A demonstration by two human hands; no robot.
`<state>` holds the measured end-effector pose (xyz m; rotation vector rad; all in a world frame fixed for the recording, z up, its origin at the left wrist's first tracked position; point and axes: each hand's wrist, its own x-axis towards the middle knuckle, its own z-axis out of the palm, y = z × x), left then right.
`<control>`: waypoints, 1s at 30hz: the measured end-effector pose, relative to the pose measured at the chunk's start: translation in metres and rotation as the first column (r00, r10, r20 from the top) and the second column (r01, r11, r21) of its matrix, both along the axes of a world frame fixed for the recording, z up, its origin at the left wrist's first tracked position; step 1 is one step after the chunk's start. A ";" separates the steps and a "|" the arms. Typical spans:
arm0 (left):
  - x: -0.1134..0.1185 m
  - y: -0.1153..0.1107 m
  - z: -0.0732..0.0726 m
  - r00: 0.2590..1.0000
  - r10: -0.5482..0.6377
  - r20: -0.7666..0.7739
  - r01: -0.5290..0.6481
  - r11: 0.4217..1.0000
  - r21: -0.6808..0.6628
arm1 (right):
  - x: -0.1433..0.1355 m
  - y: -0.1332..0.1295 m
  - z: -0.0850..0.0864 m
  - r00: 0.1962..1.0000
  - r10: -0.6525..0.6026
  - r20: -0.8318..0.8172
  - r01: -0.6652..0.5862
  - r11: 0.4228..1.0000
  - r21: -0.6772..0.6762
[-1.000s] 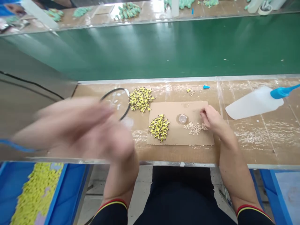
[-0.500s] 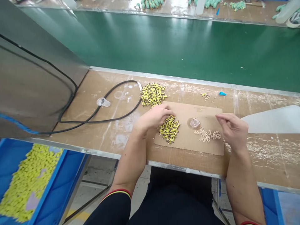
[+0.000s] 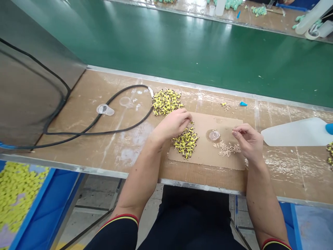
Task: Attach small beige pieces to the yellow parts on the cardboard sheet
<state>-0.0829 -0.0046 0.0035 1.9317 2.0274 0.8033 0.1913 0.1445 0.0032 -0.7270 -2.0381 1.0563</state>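
Note:
My left hand (image 3: 174,122) is closed, its fingertips pinched at the top of a pile of small yellow-and-black figure pieces (image 3: 186,143). One such piece shows right at those fingertips. Thumb and forefinger of my right hand (image 3: 248,140) pinch a tiny beige piece (image 3: 233,131), held above the right edge of a cardboard sheet (image 3: 203,160). Just below and left of that hand lies a scatter of tiny beige pieces (image 3: 226,148). Between both hands, a small clear round dish (image 3: 214,135) sits on the cardboard.
Behind my left hand is a second yellow-and-black pile (image 3: 167,101). A black cable (image 3: 117,131) loops across the left, beside a clear plastic cup (image 3: 105,109). A white bottle (image 3: 291,132) lies at right; a blue cap (image 3: 243,103) rests farther back. A green belt (image 3: 166,52) runs beyond the table.
The camera view has shifted a little. My right hand has come slightly left, toward the dish, and the tiny piece at its fingertips now shows. My left hand stays by its pile.

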 end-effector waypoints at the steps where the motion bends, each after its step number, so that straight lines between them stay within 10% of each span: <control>1: 0.001 0.000 0.000 1.000 0.004 0.011 -0.005 1.000 0.019 | 0.000 0.000 0.000 1.000 0.005 -0.004 -0.005 1.000 0.002; 11: 0.008 0.000 0.005 0.993 0.094 0.075 -0.106 0.976 0.191 | -0.001 -0.005 0.002 0.999 -0.025 -0.035 0.020 0.990 -0.138; 30: 0.022 0.000 0.009 0.999 0.021 0.036 -0.028 0.979 0.204 | -0.004 -0.007 0.005 0.988 0.028 0.153 -0.035 0.998 0.043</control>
